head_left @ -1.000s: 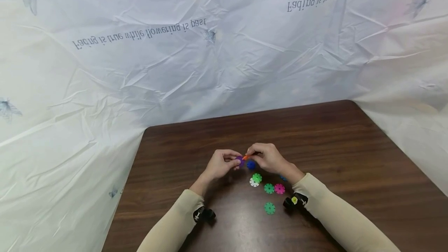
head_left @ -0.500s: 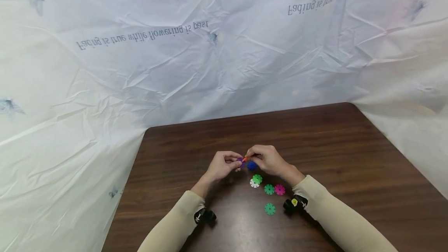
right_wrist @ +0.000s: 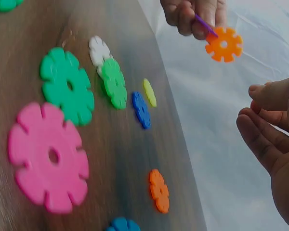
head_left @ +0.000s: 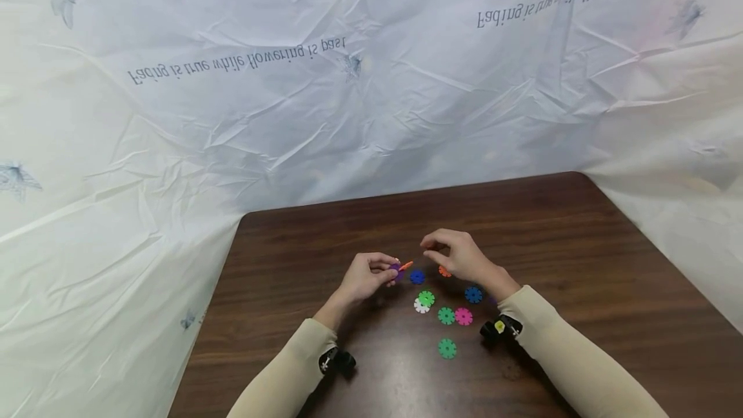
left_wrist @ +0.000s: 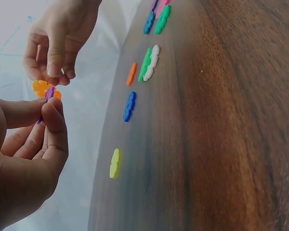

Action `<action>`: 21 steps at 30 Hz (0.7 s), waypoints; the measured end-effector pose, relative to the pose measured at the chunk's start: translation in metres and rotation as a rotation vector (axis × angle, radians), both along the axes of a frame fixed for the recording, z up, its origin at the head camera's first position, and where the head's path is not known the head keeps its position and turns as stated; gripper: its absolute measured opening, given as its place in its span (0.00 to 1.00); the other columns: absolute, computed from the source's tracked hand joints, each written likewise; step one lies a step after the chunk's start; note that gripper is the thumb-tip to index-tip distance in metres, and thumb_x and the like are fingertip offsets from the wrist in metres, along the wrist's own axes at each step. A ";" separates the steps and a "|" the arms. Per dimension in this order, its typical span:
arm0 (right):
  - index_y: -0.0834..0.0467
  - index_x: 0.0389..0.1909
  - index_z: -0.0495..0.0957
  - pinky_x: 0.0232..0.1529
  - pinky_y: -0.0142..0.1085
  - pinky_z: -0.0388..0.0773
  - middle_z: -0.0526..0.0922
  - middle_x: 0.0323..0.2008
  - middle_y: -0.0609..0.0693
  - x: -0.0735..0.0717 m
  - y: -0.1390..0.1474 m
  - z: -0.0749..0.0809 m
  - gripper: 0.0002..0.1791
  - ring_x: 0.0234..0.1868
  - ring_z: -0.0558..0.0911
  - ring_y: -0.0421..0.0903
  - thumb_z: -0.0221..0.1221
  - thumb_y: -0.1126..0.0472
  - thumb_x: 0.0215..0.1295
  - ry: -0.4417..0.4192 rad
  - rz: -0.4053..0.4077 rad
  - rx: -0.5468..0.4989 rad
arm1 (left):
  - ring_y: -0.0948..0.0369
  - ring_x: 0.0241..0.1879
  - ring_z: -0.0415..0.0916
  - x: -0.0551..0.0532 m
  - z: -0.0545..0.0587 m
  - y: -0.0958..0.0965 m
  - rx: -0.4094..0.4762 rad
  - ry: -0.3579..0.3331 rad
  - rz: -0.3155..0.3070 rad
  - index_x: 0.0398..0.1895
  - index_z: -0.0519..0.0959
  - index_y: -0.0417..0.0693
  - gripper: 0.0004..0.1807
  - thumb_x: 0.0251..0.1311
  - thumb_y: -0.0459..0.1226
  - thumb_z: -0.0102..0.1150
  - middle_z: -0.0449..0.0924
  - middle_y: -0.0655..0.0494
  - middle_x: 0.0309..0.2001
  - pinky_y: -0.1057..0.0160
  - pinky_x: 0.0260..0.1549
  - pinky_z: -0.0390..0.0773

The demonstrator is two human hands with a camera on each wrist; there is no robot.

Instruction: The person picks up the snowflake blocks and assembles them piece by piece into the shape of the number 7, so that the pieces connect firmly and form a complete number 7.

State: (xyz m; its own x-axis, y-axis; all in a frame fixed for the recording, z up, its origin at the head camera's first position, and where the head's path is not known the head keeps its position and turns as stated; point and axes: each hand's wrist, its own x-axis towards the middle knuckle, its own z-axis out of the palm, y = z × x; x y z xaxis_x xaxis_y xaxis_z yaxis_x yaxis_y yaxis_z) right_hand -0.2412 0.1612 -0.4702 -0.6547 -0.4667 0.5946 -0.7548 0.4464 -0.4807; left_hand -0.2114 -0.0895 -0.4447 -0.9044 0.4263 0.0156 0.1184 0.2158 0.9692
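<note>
My left hand (head_left: 361, 277) pinches a purple notched plastic disc (left_wrist: 49, 92) between thumb and fingers, above the table. An orange notched disc (right_wrist: 224, 44) is slotted crosswise into the purple one's edge and sticks out past the fingertips. To the right and apart from the joined pair is my right hand (head_left: 458, 255), with nothing in it; its thumb and fingers (right_wrist: 260, 137) are loosely bent with a gap between them. Most of the purple disc is hidden by the left fingers.
On the brown table (head_left: 325, 231) lie a blue disc (head_left: 417, 277), an orange disc (right_wrist: 159, 191), a yellow disc (right_wrist: 150, 93), a light green disc (head_left: 427, 297) overlapping a white one (head_left: 420, 307), a pink disc (head_left: 464, 317), another blue disc (head_left: 473, 294) and green discs (head_left: 447, 349).
My right hand has let go of the orange disc and moved right, away from the left hand. The orange disc stays joined to the purple one. A loose orange disc now shows beneath the right hand.
</note>
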 end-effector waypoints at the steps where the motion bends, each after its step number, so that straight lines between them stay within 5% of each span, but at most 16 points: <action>1: 0.53 0.42 0.82 0.35 0.38 0.83 0.84 0.38 0.46 0.000 0.002 0.000 0.11 0.36 0.82 0.38 0.67 0.67 0.59 -0.006 -0.003 0.004 | 0.47 0.31 0.83 0.001 0.001 0.000 0.000 0.000 0.000 0.46 0.80 0.25 0.12 0.60 0.24 0.60 0.82 0.29 0.38 0.47 0.37 0.84; 9: 0.55 0.43 0.82 0.38 0.37 0.82 0.84 0.41 0.47 -0.002 0.012 -0.004 0.11 0.38 0.82 0.40 0.67 0.65 0.59 -0.047 -0.049 0.102 | 0.54 0.30 0.82 0.000 0.000 0.000 -0.003 -0.007 0.016 0.45 0.80 0.26 0.11 0.60 0.24 0.61 0.83 0.33 0.37 0.48 0.37 0.84; 21: 0.59 0.46 0.82 0.41 0.42 0.81 0.83 0.44 0.49 -0.006 0.027 -0.012 0.15 0.43 0.82 0.47 0.69 0.61 0.57 -0.126 -0.072 0.205 | 0.50 0.31 0.82 -0.002 -0.002 -0.001 -0.018 -0.003 0.025 0.46 0.80 0.28 0.11 0.61 0.24 0.59 0.83 0.32 0.39 0.44 0.38 0.82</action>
